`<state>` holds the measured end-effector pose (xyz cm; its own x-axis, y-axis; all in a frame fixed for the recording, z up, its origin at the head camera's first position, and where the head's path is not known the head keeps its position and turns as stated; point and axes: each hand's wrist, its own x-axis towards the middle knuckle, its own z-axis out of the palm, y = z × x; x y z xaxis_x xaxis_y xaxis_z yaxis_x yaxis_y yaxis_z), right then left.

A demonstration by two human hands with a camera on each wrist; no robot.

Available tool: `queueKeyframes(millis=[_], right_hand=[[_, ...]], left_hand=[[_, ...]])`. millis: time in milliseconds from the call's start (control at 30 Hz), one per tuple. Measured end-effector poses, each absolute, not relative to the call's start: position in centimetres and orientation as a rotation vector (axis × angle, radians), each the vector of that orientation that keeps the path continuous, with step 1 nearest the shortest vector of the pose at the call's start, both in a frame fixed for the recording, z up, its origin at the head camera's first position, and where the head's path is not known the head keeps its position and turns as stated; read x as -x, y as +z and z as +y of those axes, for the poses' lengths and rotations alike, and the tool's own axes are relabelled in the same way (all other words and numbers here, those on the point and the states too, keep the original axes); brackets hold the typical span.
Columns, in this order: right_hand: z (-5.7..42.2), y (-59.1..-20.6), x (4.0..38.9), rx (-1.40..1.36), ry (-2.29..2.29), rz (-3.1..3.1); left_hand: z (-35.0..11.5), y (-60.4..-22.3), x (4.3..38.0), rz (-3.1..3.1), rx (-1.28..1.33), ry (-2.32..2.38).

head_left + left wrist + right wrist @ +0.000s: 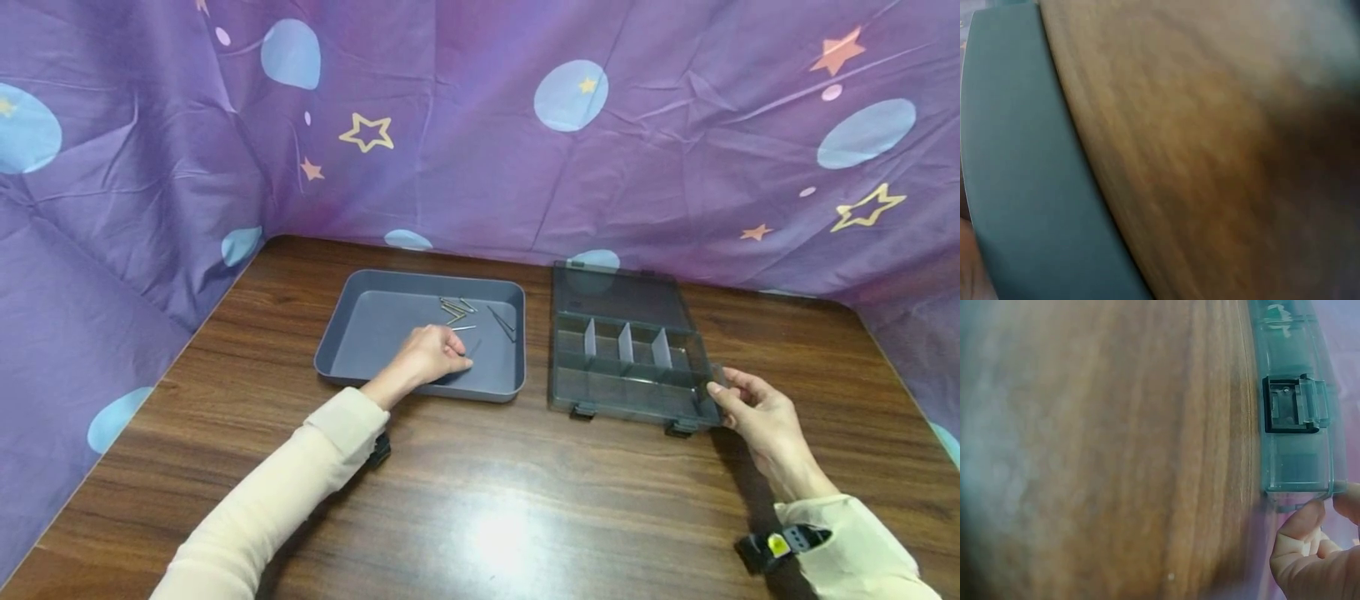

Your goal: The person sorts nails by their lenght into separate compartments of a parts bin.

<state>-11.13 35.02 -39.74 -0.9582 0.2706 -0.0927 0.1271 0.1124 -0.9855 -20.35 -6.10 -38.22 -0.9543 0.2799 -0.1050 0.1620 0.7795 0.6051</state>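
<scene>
A grey tray [352, 367] lies at the left, with several brass-coloured screws [453, 308] toward its back and two thin dark pins [502, 323] by its right wall. My left hand [431, 354] reaches over the front wall into the tray, thumb and index finger apart, a thin grey piece right by the thumb tip. A silvery pin [464, 327] lies just beyond these fingers. My right hand [765, 417] pinches the front right corner of a clear dark plastic organizer box [630, 396]. In the right wrist view, the thumb [1300, 522] presses on the box's end.
The box's lid [622, 300] is swung open toward the back. Upright dividers [626, 342] split its rear row, and black latches [582, 411] hang at its front. A purple star-patterned cloth [480, 192] hangs behind the wooden table [420, 517].
</scene>
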Motion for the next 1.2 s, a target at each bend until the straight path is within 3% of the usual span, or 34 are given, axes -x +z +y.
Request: queueKeyframes(millis=[1200], right_hand=[[35.21,-39.86,10.86,0.392,2.010,-2.260]], left_hand=[[-5.37,-38.01,19.98,2.880,-0.343,0.862]])
